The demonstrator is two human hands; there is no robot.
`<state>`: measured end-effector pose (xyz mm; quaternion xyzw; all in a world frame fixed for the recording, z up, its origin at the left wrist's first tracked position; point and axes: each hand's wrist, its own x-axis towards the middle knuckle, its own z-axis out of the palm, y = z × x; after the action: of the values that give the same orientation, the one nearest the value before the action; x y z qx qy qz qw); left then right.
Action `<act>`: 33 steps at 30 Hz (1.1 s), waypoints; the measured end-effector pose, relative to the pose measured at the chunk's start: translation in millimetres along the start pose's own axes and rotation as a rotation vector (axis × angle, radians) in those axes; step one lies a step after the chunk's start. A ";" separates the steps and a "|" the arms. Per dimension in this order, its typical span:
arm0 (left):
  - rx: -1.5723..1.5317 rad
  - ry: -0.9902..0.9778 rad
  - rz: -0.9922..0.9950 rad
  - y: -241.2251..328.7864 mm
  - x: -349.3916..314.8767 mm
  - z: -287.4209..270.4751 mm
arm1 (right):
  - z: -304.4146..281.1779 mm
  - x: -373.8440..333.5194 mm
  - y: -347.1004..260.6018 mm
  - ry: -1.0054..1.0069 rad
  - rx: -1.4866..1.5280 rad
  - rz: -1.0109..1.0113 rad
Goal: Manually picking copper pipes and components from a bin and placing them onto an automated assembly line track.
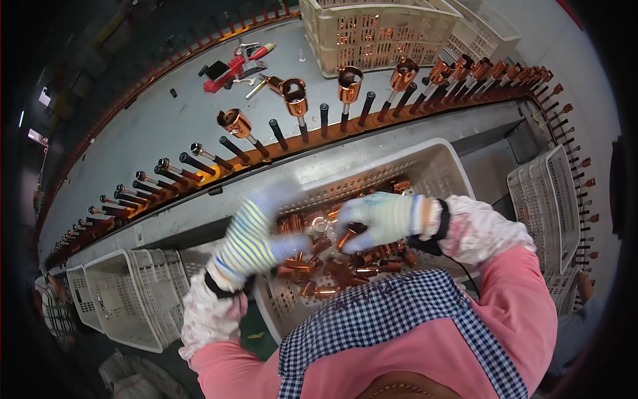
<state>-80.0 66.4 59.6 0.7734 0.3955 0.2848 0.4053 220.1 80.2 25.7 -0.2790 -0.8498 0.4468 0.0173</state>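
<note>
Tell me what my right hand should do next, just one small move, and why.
Perhaps close the right hand on one of the copper pieces in the crate: it is right over them, while the metal-tipped holder left of the copper cups carries none. Blur hides whether that hand already grips one.

Shiny copper fittings (pixel 342 272), short and tubular, lie jumbled at mixed angles inside a pale perforated crate (pixel 425 163)

Factory workshop (copper parts (pixel 391 266), peg line (pixel 324 120))
</note>
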 end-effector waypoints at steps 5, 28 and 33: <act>0.279 0.851 0.123 -66.5 44.7 -79.4 | -70.7 -32.4 19.4 0.931 0.017 -0.052; -0.753 0.499 -0.606 39.2 10.1 3.7 | -35.3 51.1 -28.6 0.350 0.291 -0.059; -0.996 0.267 -0.809 39.4 -5.9 28.4 | 8.1 23.7 -57.8 0.419 0.188 -0.153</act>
<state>-46.5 35.9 77.9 0.2414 0.5226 0.3526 0.7377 171.4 60.0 60.0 -0.2977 -0.8008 0.4539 0.2531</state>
